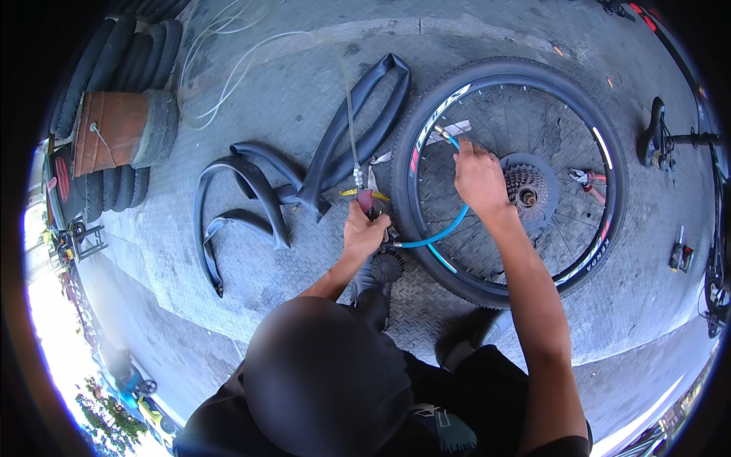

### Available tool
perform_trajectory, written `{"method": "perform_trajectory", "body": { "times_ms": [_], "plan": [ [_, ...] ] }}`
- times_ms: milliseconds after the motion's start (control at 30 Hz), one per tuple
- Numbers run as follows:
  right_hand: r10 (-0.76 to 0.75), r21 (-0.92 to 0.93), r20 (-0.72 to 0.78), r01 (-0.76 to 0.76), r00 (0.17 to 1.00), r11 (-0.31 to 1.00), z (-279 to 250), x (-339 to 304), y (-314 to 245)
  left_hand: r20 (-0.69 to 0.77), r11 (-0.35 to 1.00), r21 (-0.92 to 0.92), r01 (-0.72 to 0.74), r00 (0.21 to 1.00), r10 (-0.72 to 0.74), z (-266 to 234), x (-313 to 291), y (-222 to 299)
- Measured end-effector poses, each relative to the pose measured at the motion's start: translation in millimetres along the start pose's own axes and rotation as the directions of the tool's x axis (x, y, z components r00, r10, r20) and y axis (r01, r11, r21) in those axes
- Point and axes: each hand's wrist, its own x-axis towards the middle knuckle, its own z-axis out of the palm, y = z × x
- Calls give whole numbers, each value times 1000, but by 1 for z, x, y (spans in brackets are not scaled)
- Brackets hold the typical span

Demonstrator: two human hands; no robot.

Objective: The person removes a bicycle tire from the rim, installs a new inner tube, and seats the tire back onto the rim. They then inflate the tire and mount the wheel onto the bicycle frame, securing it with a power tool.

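Observation:
My left hand [364, 232] is closed around a tyre inflator gun [365, 199] with a reddish body; its round dark gauge [387, 266] hangs just below the hand. A thin clear air line [350, 122] runs up from its fitting. From the gun a blue hose [451, 231] curves across the bicycle wheel [406, 190] to my right hand [481, 179], closed on it near the metal chuck [442, 132]. That chuck sits at the rim's upper left; whether it is seated on the valve is too small to tell. The wheel lies flat, tyre fitted, cassette [525, 188] facing up.
A black inner tube [236, 164] lies looped on the metal floor left of the wheel. Red-handled pliers [590, 183] show between the spokes. Stacked tyres [114, 57] and a rusty-brown bucket [110, 133] stand far left. Bicycle parts [656, 133] and a small tool [676, 251] are at right.

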Motion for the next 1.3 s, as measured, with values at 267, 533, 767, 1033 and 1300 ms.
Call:
{"method": "perform_trajectory", "body": {
  "times_ms": [267, 533, 767, 1033, 1300],
  "plan": [
    [-14, 13, -139, 16, 990, 1000, -14, -1, -5, -104, 997, 32, -72, 992, 75, 1, -7, 3],
    [-120, 339, 194, 48, 974, 940, -73, -55, -101, 261, 914, -361, 187, 961, -93, -20, -42, 22],
    [-189, 541, 777, -481, 601, 690, -79, -190, -166, 753, 503, -477, 721, 630, -189, -39, -73, 50],
    [-67, 493, 819, -637, 570, 593, -94, -162, -141, 950, 551, -229, 803, 306, -52, -36, -85, 19],
    [307, 553, 833, -666, 461, -501, -20, -236, -178, 958, 986, -166, 15, 240, 158, -31, -91, 54]
  ]
}}
